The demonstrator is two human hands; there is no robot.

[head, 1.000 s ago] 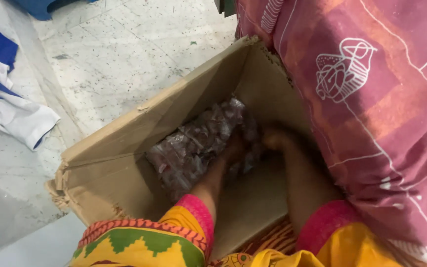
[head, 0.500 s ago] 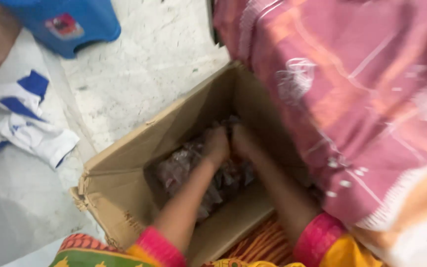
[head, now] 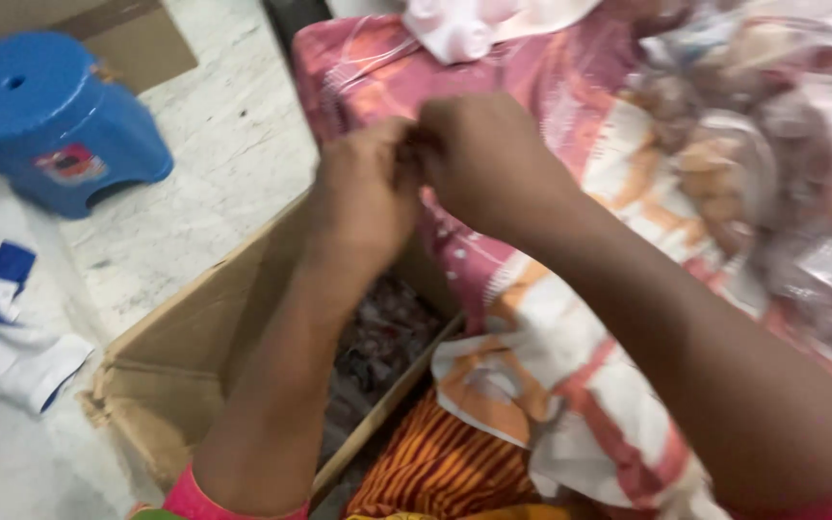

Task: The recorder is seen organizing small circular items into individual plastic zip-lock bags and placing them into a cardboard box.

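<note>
**Hands lifted out of the box**

Both hands have risen from the cardboard box [head: 185, 356]. Left hand [head: 363, 197] and right hand [head: 479, 159] meet fingertip to fingertip above the pink patterned cloth [head: 570, 221], pinching something too small to identify. Packets [head: 382, 337] lie in the box.

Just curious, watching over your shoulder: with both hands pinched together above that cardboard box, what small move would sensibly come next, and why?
Probably part the hands gently to see what they pinch. The left hand and right hand meet fingertip to fingertip above the open brown cardboard box, over the pink patterned cloth; whatever sits between the fingers is hidden. The box holds a crinkly clear plastic packet.
</note>
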